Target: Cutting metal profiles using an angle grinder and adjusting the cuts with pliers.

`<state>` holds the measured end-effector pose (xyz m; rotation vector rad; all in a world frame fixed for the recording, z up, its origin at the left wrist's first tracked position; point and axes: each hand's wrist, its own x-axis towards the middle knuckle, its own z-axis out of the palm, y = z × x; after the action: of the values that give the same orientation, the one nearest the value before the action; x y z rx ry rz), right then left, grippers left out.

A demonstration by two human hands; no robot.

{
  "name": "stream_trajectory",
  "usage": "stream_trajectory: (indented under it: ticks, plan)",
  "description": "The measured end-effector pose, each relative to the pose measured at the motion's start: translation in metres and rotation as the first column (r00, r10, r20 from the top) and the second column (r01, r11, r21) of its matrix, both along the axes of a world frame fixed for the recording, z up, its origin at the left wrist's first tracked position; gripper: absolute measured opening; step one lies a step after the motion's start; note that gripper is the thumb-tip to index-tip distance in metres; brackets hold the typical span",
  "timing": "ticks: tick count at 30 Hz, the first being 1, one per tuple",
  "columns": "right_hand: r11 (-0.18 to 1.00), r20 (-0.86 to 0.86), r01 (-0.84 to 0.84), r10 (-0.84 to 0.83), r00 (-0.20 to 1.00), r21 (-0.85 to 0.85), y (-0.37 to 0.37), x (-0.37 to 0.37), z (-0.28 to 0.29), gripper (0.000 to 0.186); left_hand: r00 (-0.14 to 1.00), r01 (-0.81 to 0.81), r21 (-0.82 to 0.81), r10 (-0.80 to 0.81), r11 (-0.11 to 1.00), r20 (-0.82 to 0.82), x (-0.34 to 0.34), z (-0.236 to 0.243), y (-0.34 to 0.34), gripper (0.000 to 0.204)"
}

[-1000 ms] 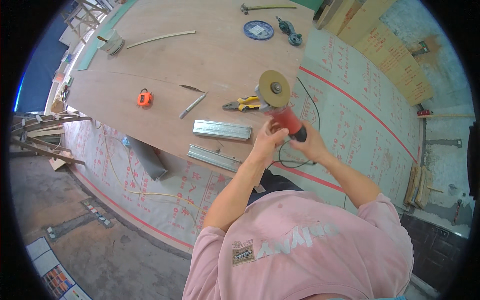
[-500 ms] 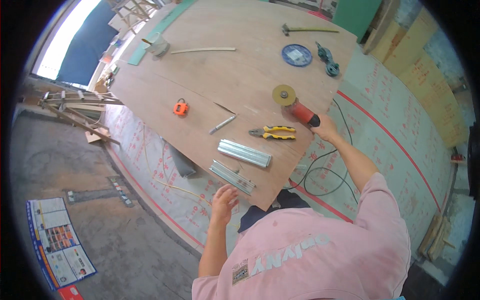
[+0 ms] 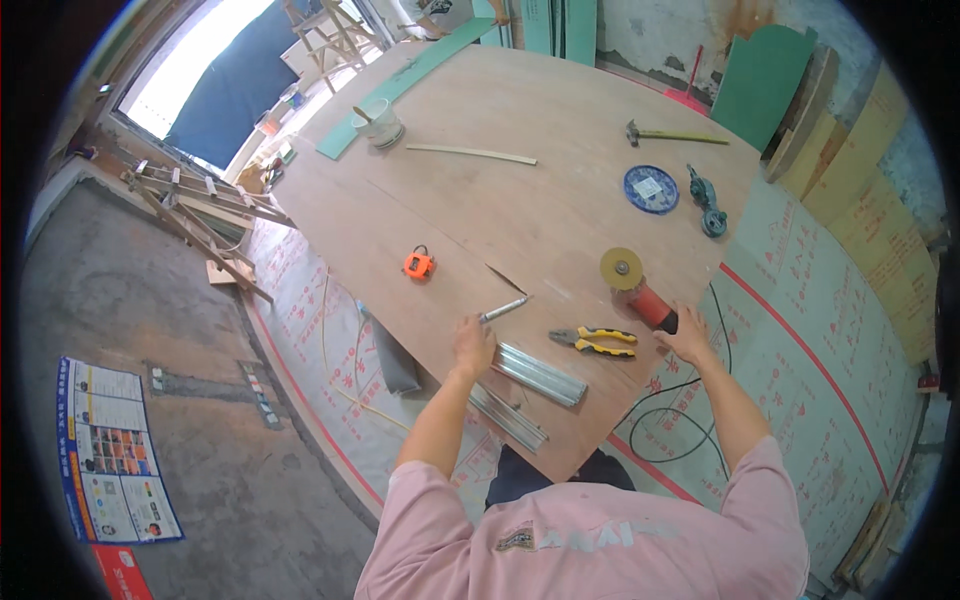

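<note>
Right hand (image 3: 688,335): fingers curled about the black rear end of the red grinder (image 3: 648,304). How firmly, I cannot tell from here. The grinder sits on the table (image 3: 500,220), its yellow disc ahead of that grip and slightly left.

Left hand (image 3: 475,346): at the near end of a slim pen (image 3: 505,308), beside a bundle of metal strips (image 3: 540,376). I cannot tell whether the fingers grasp the pen or only hover. A second metal piece (image 3: 508,418) lies nearer the body.

Step, in my judgement: resting the grinder with the right, reaching among small pieces with the left. Next move, I would say, calls for a steady grinder and a neat pinch on the left, clear of the strip edges.

Outward: pliers (image 3: 594,342) between the hands, nearer the right. Orange tape measure (image 3: 419,264) ahead-left of the left hand. Ahead of the right, a blue lid (image 3: 651,190); beyond it, a hammer (image 3: 680,136).
</note>
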<state>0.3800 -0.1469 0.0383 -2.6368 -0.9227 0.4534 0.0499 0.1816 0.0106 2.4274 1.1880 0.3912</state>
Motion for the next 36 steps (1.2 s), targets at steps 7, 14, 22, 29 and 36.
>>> stream_trajectory:
  ticks: [7,14,22,29,36]
  plan:
    - [0.899,0.121,0.136,-0.203,0.972,0.417,-0.045,-0.1,0.033,0.065,0.933,0.277,-0.049,-0.281,0.96,-0.224,0.03,-0.006,0.03,0.024]
    - [0.882,-0.01,0.141,-0.153,0.988,0.449,0.012,-0.245,0.068,0.053,0.918,0.394,-0.041,-0.391,0.918,0.069,-0.003,0.022,0.038,0.019]
    - [0.515,-0.836,0.71,0.02,0.549,0.479,0.129,-0.319,0.075,0.02,0.756,0.645,-0.46,-0.423,0.61,0.5,-0.07,0.113,-0.055,0.018]
    - [0.244,-0.826,0.796,0.041,0.562,0.554,0.097,-0.339,0.085,0.019,0.752,0.659,-0.585,-0.406,0.472,0.52,-0.103,0.122,-0.093,0.023]
    - [-0.068,-0.757,0.759,0.059,0.651,0.647,0.074,-0.346,0.115,0.019,0.761,0.648,-0.518,-0.449,0.558,0.468,-0.097,0.171,-0.134,0.028]
